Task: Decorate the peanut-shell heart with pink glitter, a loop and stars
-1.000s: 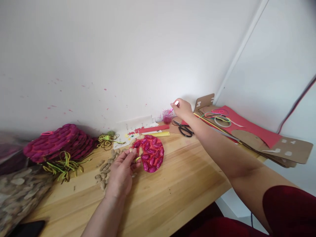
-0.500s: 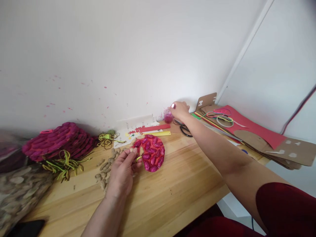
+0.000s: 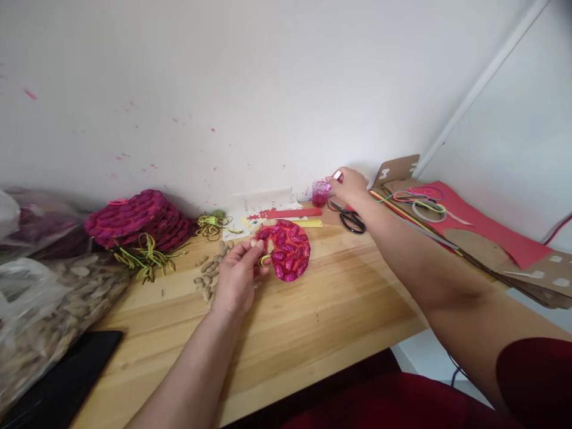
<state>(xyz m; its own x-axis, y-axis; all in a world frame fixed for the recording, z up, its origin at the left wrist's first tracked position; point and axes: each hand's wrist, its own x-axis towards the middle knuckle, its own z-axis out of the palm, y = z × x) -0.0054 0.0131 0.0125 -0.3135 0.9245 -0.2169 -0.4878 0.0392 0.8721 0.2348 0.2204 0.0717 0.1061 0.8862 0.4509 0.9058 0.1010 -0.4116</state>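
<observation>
My left hand point(image 3: 241, 268) pinches the left edge of a round red disc point(image 3: 289, 250) covered in peanuts, held tilted above the wooden table. Most of these peanuts are painted shiny magenta; a few along the upper left are bare tan. A yellow loop point(image 3: 265, 260) shows by my left fingers. At the back, my right hand point(image 3: 351, 186) is closed on what looks like a paintbrush point(image 3: 337, 175), of which only the white end shows clearly. It is over a clear cup point(image 3: 320, 195) of magenta paint by the wall. The brush's lower end is hidden or too small to tell.
Loose peanuts point(image 3: 209, 271) lie left of the disc. Further left are stacked magenta discs point(image 3: 134, 220), yellow-green cords point(image 3: 145, 256) and a bag of peanuts point(image 3: 58, 322). Scissors point(image 3: 351, 220) lie under my right wrist; cardboard and red sheets point(image 3: 482, 217) are at right.
The camera view has swung left and down, so everything appears further right and higher. Both hands keep their holds; my right hand stays at the paint cup.
</observation>
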